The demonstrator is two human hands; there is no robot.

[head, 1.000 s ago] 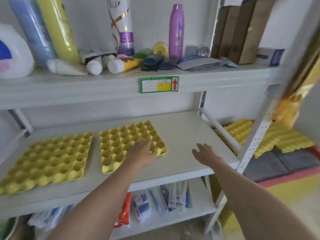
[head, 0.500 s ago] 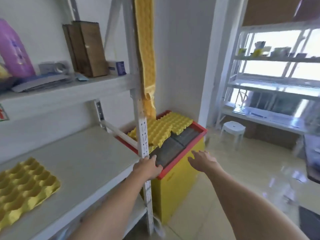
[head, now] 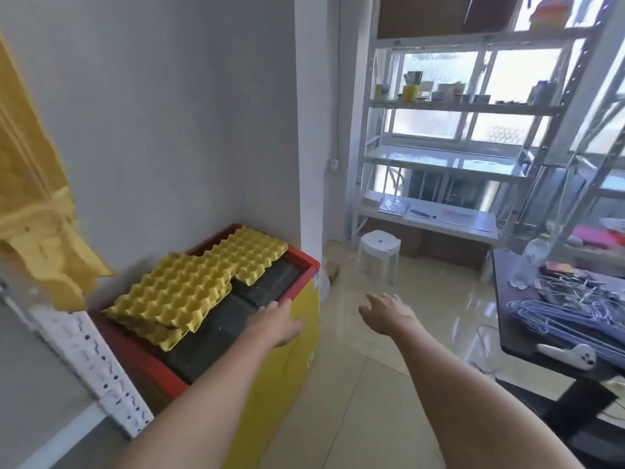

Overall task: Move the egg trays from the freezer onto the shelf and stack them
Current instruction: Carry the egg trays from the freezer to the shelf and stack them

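A yellow chest freezer (head: 297, 360) with a red rim and dark glass lid stands in the corner. On its lid lie yellow egg trays: a near pile (head: 172, 296) of at least two, and a farther tray (head: 250, 253) toward the wall. My left hand (head: 275, 324) reaches over the freezer's front rim, fingers apart, holding nothing, just right of the near pile. My right hand (head: 387, 314) hovers open over the floor to the right of the freezer. The shelf's white slotted post (head: 88, 360) and a corner of its board show at the lower left.
Yellow foam (head: 37, 211) hangs on the shelf post at the left. A white stool (head: 378, 252) stands on the tiled floor behind the freezer. A black table (head: 558, 319) with wire hangers is at the right. Metal racks line the window.
The view has swung right, from the shelf with two trays to the freezer. My left hand left the tray on the shelf and now reaches over the freezer. My right hand stays open.
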